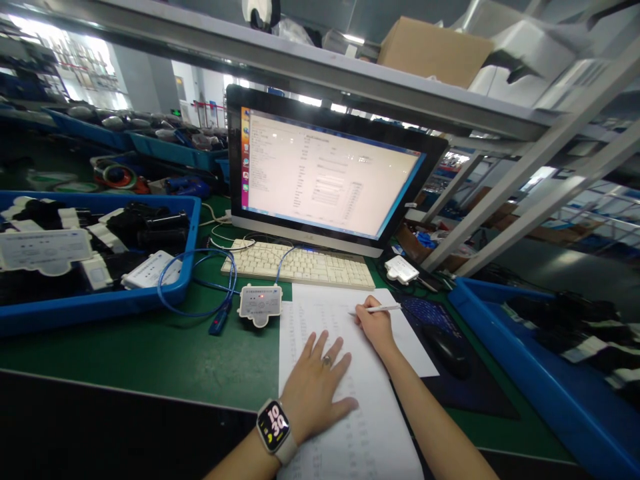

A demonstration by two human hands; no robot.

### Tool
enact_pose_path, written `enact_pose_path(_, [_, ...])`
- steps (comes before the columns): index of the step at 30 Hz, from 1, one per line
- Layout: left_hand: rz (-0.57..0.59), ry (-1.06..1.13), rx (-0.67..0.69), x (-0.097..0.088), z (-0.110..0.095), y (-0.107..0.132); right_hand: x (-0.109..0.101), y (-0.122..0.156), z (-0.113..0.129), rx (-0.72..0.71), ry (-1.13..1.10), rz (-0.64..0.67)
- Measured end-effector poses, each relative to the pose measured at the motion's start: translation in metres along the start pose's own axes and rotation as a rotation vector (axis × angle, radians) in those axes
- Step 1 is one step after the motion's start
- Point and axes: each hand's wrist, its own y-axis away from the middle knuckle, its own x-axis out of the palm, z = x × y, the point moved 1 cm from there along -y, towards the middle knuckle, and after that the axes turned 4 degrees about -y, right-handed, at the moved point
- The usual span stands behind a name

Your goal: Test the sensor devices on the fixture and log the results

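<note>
My left hand [316, 387] lies flat with fingers spread on a white printed sheet [350, 427] on the green bench, a ring on one finger and a watch on the wrist. My right hand [375, 327] is closed round a white pen [376, 309], whose tip rests on the sheet's upper part. Just left of the sheet sits a small white device [259, 303] with a red light, joined to a blue cable [200, 293]. A beige keyboard [300, 263] and a lit monitor [325, 177] stand behind the sheet.
A blue tray [100, 303] of black and white parts sits at the left, another blue tray [540, 387] at the right. A black mouse [445, 347] lies on a dark mat right of the sheet. A metal shelf [350, 83] with a cardboard box runs overhead.
</note>
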Motion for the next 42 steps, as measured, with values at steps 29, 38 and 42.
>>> enact_pose_path(29, [-0.02, -0.063, 0.052, 0.017, 0.011, -0.004, -0.012, -0.011, -0.012, 0.157, -0.398, 0.05])
enact_pose_path(38, [-0.043, -0.176, 0.057, 0.038, 0.02, -0.009, -0.012, -0.01, -0.023, 0.169, -0.531, -0.048])
enact_pose_path(42, [-0.008, -0.141, 0.058, 0.032, 0.02, -0.008, -0.012, -0.011, -0.018, 0.213, -0.647, -0.102])
